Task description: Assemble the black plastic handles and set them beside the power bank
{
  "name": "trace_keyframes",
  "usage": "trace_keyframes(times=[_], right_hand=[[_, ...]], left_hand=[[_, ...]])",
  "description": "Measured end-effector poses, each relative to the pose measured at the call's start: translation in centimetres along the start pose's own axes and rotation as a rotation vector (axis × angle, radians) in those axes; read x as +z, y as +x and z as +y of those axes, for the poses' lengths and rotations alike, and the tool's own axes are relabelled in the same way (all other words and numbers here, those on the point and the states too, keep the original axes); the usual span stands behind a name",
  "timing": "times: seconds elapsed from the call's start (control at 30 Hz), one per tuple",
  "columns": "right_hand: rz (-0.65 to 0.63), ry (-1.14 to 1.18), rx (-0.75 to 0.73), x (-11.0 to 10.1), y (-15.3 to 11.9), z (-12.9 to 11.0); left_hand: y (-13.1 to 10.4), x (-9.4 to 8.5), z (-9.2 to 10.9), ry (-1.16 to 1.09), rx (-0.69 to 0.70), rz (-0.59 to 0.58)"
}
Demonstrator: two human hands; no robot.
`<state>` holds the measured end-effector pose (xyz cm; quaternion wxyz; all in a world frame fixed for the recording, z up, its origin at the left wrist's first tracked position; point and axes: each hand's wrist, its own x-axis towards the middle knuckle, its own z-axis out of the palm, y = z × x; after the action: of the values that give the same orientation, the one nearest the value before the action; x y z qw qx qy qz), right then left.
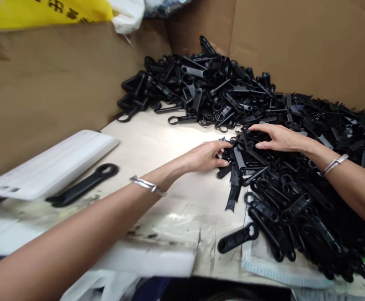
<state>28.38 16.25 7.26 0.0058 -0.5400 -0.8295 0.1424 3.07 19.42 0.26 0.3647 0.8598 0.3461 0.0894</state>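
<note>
Pile of black parts [295, 205]: heaped from the far corner of the cardboard walls [307, 50], along my right, to the near side of the tabletop [157, 129]; many pieces are bars with a ring at one end.
Left hand [205, 156]: at the pile's left edge, thumb and forefinger parted around the outermost pieces; I cannot tell whether they grip one.
Right hand [276, 139]: over the middle of the pile, my thumb and forefinger spread wide, fingertips down among the pieces.
Ring-ended bar [237, 239]: at the pile's near left edge, ring towards the heap.
Larger black piece [85, 186]: beyond my left forearm, just beside the white block [53, 163].
Wrists: a silver bracelet [147, 185] on each.
</note>
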Motion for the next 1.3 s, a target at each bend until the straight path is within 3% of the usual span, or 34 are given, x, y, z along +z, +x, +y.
trace_keyframes(times=[0.1,0.23,0.37,0.47,0.6,0.73,0.83,0.93,1.0,1.17,1.3], right_hand=[[-0.014,-0.031,-0.085,1.1,1.2,-2.2],[-0.018,-0.059,-0.143,2.1,0.7,-3.9],[-0.016,-0.066,-0.174,2.4,-1.0,-5.0],[0.022,-0.086,-0.184,2.5,-2.4,-5.8],[0.185,-0.148,-0.184,2.2,-5.8,-7.3],[0.371,-0.150,-0.076,2.6,-11.9,-9.0],[0.510,-0.061,0.072,4.4,-16.9,-10.3],[0.651,0.037,0.183,7.1,-19.9,-12.0],[0.687,0.084,0.178,8.6,-20.3,-13.7],[0.458,0.019,0.062,10.9,-17.6,-17.6],[0.504,0.178,0.082,11.9,-15.4,-18.0]], left_hand=[[-0.4,-0.3,-0.1,0.016,0.024,-0.034],[-2.3,-0.9,0.0,0.045,0.061,-0.058],[-6.2,-0.7,1.5,0.126,0.106,0.066],[-9.8,1.2,3.6,0.145,0.091,0.092],[-13.0,5.5,6.3,0.248,0.213,-0.093],[-13.5,8.6,7.1,0.430,0.260,-0.106],[-13.4,9.0,6.9,0.394,0.223,-0.071],[-13.9,8.2,6.7,0.220,0.188,0.001],[-14.7,7.6,6.9,0.059,0.146,0.091],[-16.0,7.9,7.7,-0.479,0.101,0.340],[-15.5,10.0,8.0,-1.209,-0.087,0.500]])
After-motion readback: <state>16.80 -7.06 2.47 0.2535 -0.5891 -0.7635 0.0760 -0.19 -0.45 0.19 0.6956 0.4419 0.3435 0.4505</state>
